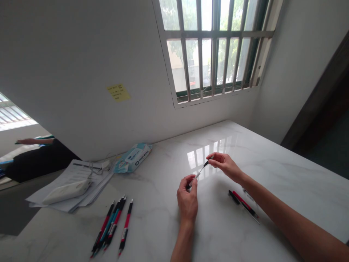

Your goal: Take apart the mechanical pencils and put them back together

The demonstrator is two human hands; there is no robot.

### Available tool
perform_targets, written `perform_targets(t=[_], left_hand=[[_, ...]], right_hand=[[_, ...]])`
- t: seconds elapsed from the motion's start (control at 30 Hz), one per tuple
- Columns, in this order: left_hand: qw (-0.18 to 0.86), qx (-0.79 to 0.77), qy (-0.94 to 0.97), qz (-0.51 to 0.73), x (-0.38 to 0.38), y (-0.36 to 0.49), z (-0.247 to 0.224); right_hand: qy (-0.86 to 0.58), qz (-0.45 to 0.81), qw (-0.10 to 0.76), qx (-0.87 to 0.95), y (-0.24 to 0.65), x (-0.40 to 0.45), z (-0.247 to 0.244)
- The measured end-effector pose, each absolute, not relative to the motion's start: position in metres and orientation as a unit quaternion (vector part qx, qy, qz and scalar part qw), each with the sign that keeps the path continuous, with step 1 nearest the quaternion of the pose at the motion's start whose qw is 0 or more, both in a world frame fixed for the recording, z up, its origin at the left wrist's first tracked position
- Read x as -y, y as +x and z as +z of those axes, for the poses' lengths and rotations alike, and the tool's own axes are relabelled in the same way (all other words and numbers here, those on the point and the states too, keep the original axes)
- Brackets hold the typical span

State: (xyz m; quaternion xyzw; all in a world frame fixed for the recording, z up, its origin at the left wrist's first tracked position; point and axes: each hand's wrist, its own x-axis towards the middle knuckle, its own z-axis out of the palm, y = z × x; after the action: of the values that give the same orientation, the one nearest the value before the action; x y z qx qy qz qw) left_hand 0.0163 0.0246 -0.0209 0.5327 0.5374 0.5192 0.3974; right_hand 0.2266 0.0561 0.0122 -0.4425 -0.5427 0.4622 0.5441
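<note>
My left hand is closed around a white and black pen barrel above the middle of the table. Up and to the right, my right hand pinches a black pen part, from which a thin light rod runs down to the barrel's upper end. Whether the rod enters the barrel is too small to tell. Below my right forearm lie red and black pen parts with a thin refill. Several red, blue and black pens lie grouped at the front left, and one red pen rests just right of them.
A blue wipes packet lies near the wall. Left of it, papers carry a white device and a cable. A yellow note is on the wall, left of the barred window. A person's arm shows at the far left.
</note>
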Motion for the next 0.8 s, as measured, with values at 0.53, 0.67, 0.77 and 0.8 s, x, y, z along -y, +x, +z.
perform_targets(t=[0.53, 0.67, 0.77, 0.8], left_hand=[[0.395, -0.519, 0.546, 0.526, -0.025, 0.016, -0.025], [0.388, -0.518, 0.558, 0.519, -0.025, 0.016, -0.025], [0.384, -0.518, 0.562, 0.518, -0.025, 0.015, -0.026], [0.382, -0.519, 0.563, 0.517, -0.025, 0.015, -0.026]], right_hand=[[-0.412, 0.487, 0.475, 0.606, 0.228, -0.058, 0.004], [-0.409, 0.490, 0.470, 0.610, 0.228, -0.058, 0.004], [-0.432, 0.469, 0.455, 0.622, 0.229, -0.059, 0.002], [-0.442, 0.458, 0.449, 0.627, 0.230, -0.059, 0.002]])
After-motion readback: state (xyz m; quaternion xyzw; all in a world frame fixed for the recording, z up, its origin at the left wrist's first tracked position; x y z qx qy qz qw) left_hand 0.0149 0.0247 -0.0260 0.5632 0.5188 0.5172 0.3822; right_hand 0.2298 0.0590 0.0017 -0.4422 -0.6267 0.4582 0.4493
